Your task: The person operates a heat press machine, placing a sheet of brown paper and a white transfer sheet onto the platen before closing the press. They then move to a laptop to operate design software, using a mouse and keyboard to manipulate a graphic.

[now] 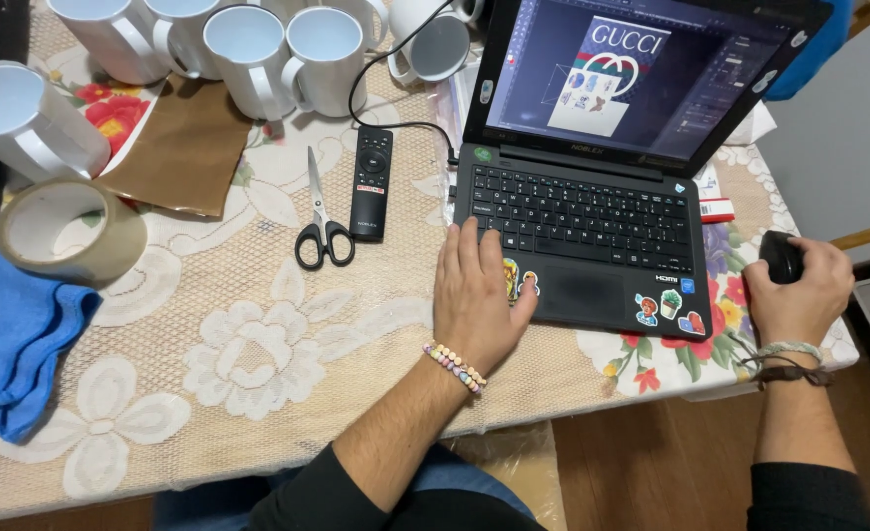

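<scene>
Left hand [474, 295] lies flat and open on the laptop [592, 211] at centre frame; right hand [799, 290] grips the mouse [779, 256] right at the table edge [848, 339].

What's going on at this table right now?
A person sits at a lace-covered table working on a black laptop. The left hand rests on the laptop's lower-left corner, fingers on the keys; the right hand grips a black mouse. The screen shows a design program. Scissors, a remote, white mugs and a tape roll lie to the left.
</scene>
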